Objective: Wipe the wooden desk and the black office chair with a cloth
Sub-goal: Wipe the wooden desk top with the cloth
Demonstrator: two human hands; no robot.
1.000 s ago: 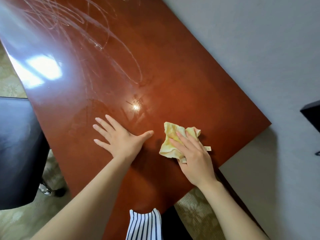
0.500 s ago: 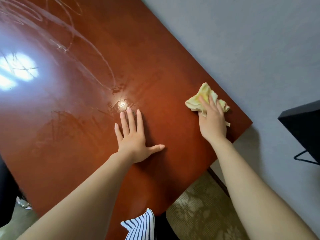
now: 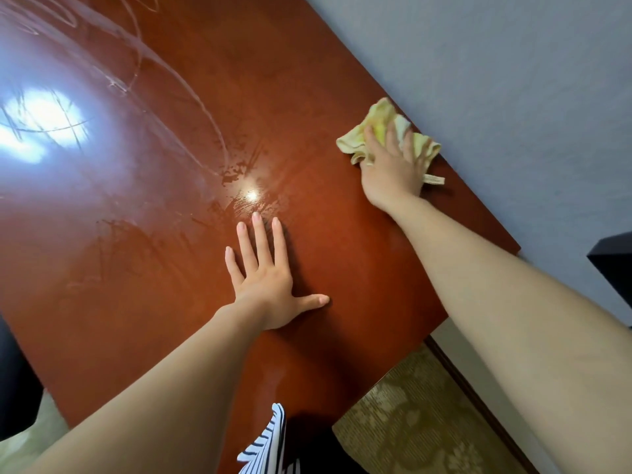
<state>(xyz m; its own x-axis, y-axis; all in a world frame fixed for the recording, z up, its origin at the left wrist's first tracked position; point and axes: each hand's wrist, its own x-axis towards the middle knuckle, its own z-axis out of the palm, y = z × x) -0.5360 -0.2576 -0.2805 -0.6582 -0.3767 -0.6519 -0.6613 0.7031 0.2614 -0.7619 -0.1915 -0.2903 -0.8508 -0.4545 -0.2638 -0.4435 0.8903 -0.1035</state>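
One soft, light cloth [image 3: 354, 142], crumpled beneath right hand [image 3: 393, 169], fingers [image 3: 368, 136] spread, pressing it to tabletop [image 3: 342, 234], edge just beyond. Left hand [image 3: 266, 278] flat, splayed, empty. Likely bunches; best pinned mid-wad under palm.

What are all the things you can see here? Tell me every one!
glossy reddish-brown wooden desk: one, reddish-brown, middle and left, against the wall
pale wipe streaks: many, whitish, far part of the desk
crumpled yellow cloth: one, yellow, on the desk by its wall edge
plain grey wall: one, grey, upper right
patterned beige carpet: one, beige, bottom right
black office chair: one, black, sliver at left edge
black boxy object: one, black, right edge, unidentifiable
striped garment: one, white and dark, bottom middle
left hand: one, flat on the desk
right hand: one, pressing the cloth
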